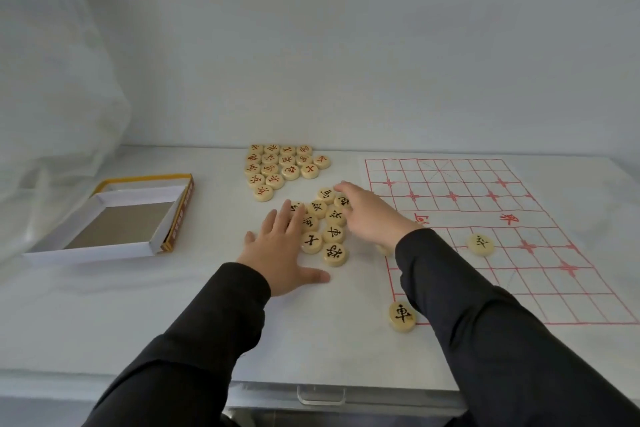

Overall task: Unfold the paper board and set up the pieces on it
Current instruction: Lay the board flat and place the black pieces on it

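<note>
Board: paper board, thin, red grid, lying flat.
Pieces: round pale wooden discs, clustered.
Left hand: fingers spread flat.
Right hand: fingers straight over discs.

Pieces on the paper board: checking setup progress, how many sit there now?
3: the corner piece at the paper board's near-left corner, the lone piece in its near half, and an edge piece mostly hidden behind the right sleeve.

Bare table lies open near-left; the box and red pieces stand beyond.
</note>
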A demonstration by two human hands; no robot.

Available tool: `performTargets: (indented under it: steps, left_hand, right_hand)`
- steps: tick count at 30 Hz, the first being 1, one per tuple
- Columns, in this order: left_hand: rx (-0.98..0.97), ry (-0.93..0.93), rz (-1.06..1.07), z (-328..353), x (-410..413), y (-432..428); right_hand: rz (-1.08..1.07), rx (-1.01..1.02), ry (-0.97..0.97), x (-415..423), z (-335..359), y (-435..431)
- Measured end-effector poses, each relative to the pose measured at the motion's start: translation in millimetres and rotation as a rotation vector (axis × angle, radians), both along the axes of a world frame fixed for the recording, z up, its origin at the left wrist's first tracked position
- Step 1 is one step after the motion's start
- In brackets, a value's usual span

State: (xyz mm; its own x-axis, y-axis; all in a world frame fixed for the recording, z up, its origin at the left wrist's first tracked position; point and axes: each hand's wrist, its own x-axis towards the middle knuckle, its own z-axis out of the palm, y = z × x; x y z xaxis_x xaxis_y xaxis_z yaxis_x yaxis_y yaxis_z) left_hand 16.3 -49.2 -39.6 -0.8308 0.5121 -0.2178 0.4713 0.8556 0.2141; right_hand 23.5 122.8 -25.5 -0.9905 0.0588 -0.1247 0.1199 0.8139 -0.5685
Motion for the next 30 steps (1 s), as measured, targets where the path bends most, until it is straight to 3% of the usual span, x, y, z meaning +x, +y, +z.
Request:
performTargets:
  steps: [8,16,22,30]
  left_hand:
    - [-0.011,-0.008,0.002,1.1,-5.5,-3.5]
    - [-0.035,-0.046,-0.017,4.3,-5.1,0.7]
    - [-0.023,-0.101,-0.046,11.8,-10.9,-10.5]
    - [-0.064,-0.144,-0.002,19.2,-23.6,-30.4]
  right_hand:
    - [0.071,0.058,-0.033,-9.0,-3.1,-8.3]
    - [0.122,-0.130,-0.086,-8.3,5.9,-5.2]
    - [0.140,0.016,0.023,-6.4,1.3,-20.5]
    - [0.167,0.051,-0.052,-2.1,8.4,-27.3]
